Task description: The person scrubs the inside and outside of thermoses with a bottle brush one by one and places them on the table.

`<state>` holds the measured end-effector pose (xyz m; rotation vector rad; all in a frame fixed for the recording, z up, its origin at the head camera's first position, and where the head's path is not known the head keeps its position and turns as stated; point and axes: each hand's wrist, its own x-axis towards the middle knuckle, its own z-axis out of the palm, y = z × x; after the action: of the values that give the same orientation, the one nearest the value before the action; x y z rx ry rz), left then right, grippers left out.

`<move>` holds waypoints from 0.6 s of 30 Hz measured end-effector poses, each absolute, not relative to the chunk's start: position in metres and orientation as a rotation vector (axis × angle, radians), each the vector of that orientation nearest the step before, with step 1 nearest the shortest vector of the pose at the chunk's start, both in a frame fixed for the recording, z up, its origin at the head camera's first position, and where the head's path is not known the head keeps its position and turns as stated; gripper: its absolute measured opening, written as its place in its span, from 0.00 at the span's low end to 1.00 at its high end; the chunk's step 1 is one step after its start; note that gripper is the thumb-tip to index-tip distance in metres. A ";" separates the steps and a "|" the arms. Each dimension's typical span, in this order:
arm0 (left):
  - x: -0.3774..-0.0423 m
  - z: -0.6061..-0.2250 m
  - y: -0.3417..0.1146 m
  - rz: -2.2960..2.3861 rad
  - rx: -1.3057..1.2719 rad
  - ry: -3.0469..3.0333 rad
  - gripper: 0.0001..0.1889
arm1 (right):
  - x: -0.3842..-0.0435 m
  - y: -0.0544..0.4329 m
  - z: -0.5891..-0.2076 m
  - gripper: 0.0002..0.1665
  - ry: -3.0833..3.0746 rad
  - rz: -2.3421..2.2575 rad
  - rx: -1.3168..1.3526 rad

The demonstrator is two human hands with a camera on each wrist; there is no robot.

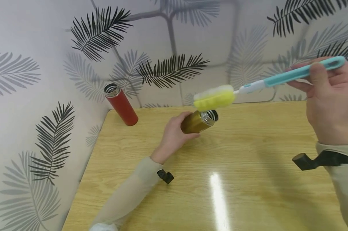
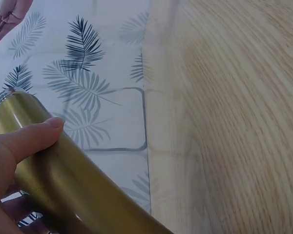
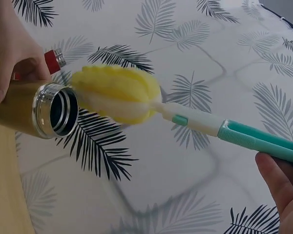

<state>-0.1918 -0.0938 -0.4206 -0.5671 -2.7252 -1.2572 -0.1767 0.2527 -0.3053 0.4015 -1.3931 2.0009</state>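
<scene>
My left hand [image 1: 175, 133] grips a gold thermos bottle [image 1: 192, 123] round its body, tilted with its mouth toward the right. The bottle has no lid, and its steel neck [image 3: 48, 111] and dark inside show in the right wrist view. Up at the right, my right hand [image 1: 330, 93] holds a bottle brush by its turquoise handle [image 1: 292, 74], thumb on one side and fingers on the other. The brush's yellow and white sponge head [image 1: 213, 98] overlaps the bottle's neck in the head view; in the right wrist view it lies just beside the mouth.
A red thermos bottle [image 1: 122, 107], also lidless, stands at the table's back left corner. The wooden table [image 1: 249, 144] meets a wall [image 1: 61, 64] with a leaf pattern at the back and left. A bright light reflection lies on the tabletop.
</scene>
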 end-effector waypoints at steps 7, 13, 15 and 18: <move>-0.193 -0.420 -0.093 -1.263 -0.630 -2.696 0.40 | -0.184 0.252 -0.311 0.07 -1.494 1.903 0.364; -0.194 -0.419 -0.093 -1.252 -0.665 -2.681 0.39 | -0.184 0.255 -0.316 0.05 -1.490 1.883 0.343; -0.194 -0.419 -0.093 -1.257 -0.674 -2.672 0.38 | -0.185 0.257 -0.317 0.04 -1.496 1.873 0.340; -0.195 -0.419 -0.093 -1.285 -0.675 -2.670 0.39 | -0.186 0.259 -0.319 0.04 -1.509 1.855 0.327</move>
<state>-0.1953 -0.0927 -0.4190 -0.6753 -2.6695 -1.2847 -0.1856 0.2586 -0.3187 0.3268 -1.5085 1.8553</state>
